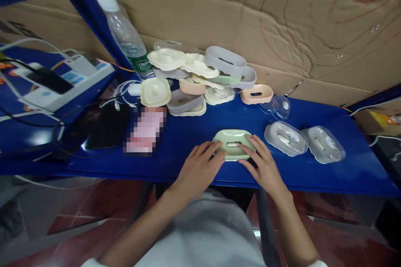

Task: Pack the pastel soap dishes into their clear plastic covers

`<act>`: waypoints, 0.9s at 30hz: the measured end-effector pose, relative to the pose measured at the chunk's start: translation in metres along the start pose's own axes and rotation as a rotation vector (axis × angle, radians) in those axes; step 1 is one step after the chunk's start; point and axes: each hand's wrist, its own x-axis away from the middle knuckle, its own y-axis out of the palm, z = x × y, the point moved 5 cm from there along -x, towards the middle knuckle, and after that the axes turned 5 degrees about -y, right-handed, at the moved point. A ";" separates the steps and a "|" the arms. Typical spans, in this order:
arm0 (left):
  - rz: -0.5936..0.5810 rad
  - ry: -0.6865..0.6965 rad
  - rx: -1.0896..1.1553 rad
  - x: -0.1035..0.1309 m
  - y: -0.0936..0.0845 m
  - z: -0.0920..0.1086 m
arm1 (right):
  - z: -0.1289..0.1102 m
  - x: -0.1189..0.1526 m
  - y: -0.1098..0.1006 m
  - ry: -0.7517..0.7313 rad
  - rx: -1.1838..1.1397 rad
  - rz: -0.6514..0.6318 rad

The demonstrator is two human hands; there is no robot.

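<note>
A pale green soap dish (234, 137) with a slot in its middle lies on the blue table near the front edge. My left hand (205, 160) grips its left end, fingertips over the rim and thumb at the front side. On the right end rests my right hand (261, 159), with a finger reaching inside toward the slot and the thumb by the front edge. Parts of both ends are hidden under my fingers. To the right lie two grey soap dishes (285, 138) (324, 144) with clear covers and round stickers.
Behind, a pile of cream, grey and peach dish parts (188, 102) leans near a water bottle (125, 35). A peach dish (257, 94) and a clear cover (280, 107) sit right of it. Leftward are a blurred-out pink item (145, 129), a dark phone (106, 127), cables and a power strip (69, 79).
</note>
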 end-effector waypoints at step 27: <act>-0.082 -0.999 -0.348 0.066 -0.104 -0.239 | -0.011 0.001 0.009 -0.085 -0.042 -0.014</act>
